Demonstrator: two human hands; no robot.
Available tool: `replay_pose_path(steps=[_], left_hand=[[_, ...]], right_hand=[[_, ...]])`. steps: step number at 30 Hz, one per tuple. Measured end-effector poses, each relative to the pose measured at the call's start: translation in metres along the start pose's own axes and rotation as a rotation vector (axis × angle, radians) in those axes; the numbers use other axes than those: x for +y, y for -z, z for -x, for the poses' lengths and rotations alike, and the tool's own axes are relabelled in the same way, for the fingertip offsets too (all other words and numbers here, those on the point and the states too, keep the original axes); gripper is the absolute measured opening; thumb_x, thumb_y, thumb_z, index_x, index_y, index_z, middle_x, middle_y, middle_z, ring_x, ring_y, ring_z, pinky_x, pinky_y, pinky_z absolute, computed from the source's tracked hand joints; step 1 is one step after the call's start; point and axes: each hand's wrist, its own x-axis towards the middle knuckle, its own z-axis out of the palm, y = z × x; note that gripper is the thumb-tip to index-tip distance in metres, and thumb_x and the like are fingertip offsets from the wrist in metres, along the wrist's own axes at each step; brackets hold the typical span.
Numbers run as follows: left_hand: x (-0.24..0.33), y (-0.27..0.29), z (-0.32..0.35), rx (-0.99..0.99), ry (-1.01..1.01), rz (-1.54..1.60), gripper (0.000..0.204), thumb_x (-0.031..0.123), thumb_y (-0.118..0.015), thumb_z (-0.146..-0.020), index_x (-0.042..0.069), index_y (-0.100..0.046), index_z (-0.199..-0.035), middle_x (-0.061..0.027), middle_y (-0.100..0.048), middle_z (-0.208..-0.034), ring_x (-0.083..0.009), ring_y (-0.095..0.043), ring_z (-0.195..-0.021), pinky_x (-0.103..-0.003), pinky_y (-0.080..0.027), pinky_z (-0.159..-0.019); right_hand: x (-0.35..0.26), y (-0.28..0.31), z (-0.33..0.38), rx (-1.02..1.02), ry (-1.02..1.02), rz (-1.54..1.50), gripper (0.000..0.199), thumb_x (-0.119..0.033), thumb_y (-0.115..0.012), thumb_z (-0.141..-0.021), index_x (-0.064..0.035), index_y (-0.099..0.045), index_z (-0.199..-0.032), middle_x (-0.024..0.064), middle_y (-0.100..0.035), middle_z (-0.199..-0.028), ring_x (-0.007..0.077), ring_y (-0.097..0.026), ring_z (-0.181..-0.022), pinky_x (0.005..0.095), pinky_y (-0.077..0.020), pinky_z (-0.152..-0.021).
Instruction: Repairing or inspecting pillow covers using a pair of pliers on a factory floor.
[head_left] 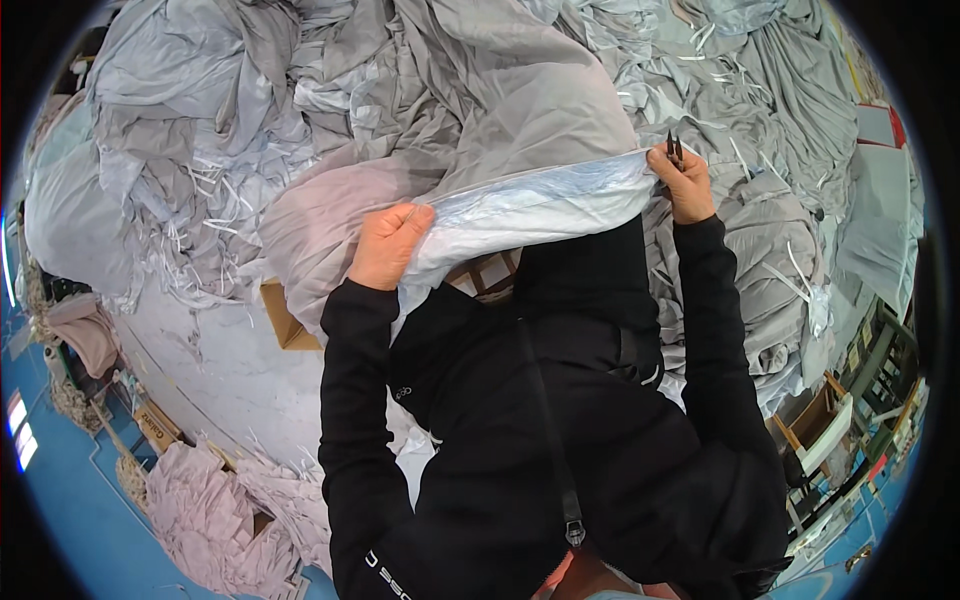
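A large, thin grey cloth with a pinkish part lies gathered over my lap and the pile in front. Its pale blue-and-white edge strip is stretched between my hands and slopes up to the right. My left hand is closed, pinching the strip's left end between thumb and fingers. With thumb and forefinger, my right hand grips the strip's upper right corner. A small dark pair of thread snips is also held in that hand, its points upward. Folds hide the cloth's far end.
Heaped grey fabric with white ties surrounds me at the front and sides. A cardboard box stands near my left forearm. Pink cloth lies at the lower left by the blue floor. A wooden drawer is at the right.
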Motion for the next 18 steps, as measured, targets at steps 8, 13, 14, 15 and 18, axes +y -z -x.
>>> replay_pose_path(steps=[8,13,14,15,18], left_hand=[[-0.001,-0.001,-0.005,-0.033,0.037,-0.056,0.025,0.023,-0.062,-0.094,0.000,-0.065,-0.083,0.0048,-0.058,-0.071,-0.0057,-0.049,-0.063,-0.024,-0.041,-0.059],[0.031,-0.054,-0.018,0.279,-0.659,-1.023,0.034,0.017,-0.072,-0.077,0.003,-0.060,-0.105,-0.0155,-0.060,-0.109,-0.0351,-0.056,-0.101,-0.044,-0.044,-0.083],[0.043,-0.081,-0.025,0.231,-0.807,-0.983,0.044,0.017,-0.074,-0.073,0.003,-0.057,-0.111,-0.0157,-0.058,-0.115,-0.0347,-0.054,-0.106,-0.043,-0.042,-0.088],[0.058,-0.112,-0.023,0.152,-0.867,-0.932,0.050,0.016,-0.075,-0.071,0.002,-0.056,-0.115,-0.0159,-0.058,-0.115,-0.0351,-0.053,-0.108,-0.044,-0.041,-0.091],[0.070,-0.170,-0.024,-0.086,-0.887,-0.839,0.048,0.007,-0.073,-0.068,0.003,-0.057,-0.112,-0.0142,-0.062,-0.106,-0.0347,-0.055,-0.105,-0.044,-0.039,-0.092]], right_hand=[[-0.013,0.002,0.005,0.131,-0.069,-0.073,0.015,-0.024,-0.071,-0.087,-0.0097,-0.069,-0.092,-0.0116,-0.052,-0.070,-0.0015,-0.036,-0.051,0.0176,-0.0227,-0.045],[-0.045,-0.021,0.021,0.057,-0.021,-0.040,0.008,-0.014,-0.067,-0.088,-0.0080,-0.064,-0.083,-0.0092,-0.054,-0.069,0.0002,-0.043,-0.057,0.0180,-0.0297,-0.052],[-0.053,-0.029,0.027,0.020,0.069,-0.030,0.010,-0.014,-0.067,-0.088,-0.0066,-0.063,-0.082,-0.0076,-0.054,-0.069,0.0015,-0.043,-0.058,0.0191,-0.0308,-0.053],[-0.062,-0.039,0.035,-0.025,0.160,-0.026,0.012,-0.013,-0.067,-0.088,-0.0052,-0.062,-0.080,-0.0060,-0.055,-0.069,0.0027,-0.044,-0.059,0.0201,-0.0319,-0.053],[-0.085,-0.060,0.055,-0.112,0.448,0.192,0.014,-0.010,-0.068,-0.085,-0.0011,-0.060,-0.077,0.0003,-0.055,-0.069,0.0084,-0.046,-0.059,0.0237,-0.0356,-0.055]])
